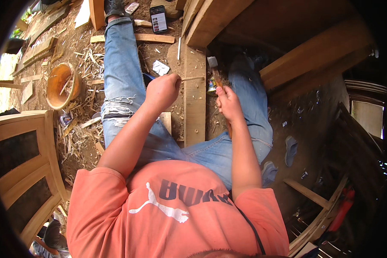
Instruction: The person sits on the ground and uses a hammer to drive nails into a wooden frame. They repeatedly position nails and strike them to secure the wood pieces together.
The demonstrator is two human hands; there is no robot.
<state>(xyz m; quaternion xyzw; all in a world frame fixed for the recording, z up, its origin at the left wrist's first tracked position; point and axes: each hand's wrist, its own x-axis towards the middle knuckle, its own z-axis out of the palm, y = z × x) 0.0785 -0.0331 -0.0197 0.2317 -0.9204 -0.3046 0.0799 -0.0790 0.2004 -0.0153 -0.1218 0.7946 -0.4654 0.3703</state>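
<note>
My left hand [163, 90] is closed on a thin wooden stick [192, 78], which points right across a plank. The plank [195, 112] runs between my outstretched legs. To the right of it, my right hand [230, 103] grips the wooden handle of what looks like a hammer [212, 62], its pale metal head pointing away from me. The stick and the hammer head are apart. Just left of the hammer handle, a small colourful container [211, 85] is partly hidden.
Wood shavings [90, 62] and a worn bucket [64, 86] lie on the left. A phone [158, 19] and crumpled white paper [161, 67] rest ahead. Heavy timber [318, 47] stands far right, a wooden frame [26, 159] near left, and a slipper [291, 150] on the right.
</note>
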